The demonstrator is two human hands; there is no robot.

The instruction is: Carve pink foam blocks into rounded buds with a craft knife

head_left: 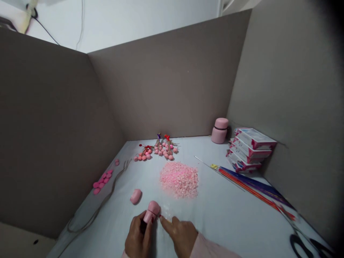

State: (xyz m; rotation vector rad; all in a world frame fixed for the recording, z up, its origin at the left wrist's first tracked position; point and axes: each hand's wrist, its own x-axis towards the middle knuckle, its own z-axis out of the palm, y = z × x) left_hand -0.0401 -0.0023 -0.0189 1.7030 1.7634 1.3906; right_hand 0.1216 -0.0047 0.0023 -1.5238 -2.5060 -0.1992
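Note:
My left hand [137,234] is wrapped round a piece of pink soap [153,208], which has a rounded top and a groove round its middle. Close by on the right, my right hand [180,233] is closed, its index finger pointing at the groove. A thin pale yellowish edge shows under that finger, but what it belongs to is hidden. Another pink soap block [135,196] lies just beyond my left hand. Farther back spreads a heap of pink soap shavings [179,180], with a few crumbs near my right fingertips.
Pink discs [102,182] and brown twine [110,195] lie left. Bunches of pink balls [163,148] lie at the back. A pink lidded jar [219,131] and stacked boxes [249,150] stand right, behind coloured strips [249,184] and scissors [301,233]. Grey panels [172,86] enclose the table.

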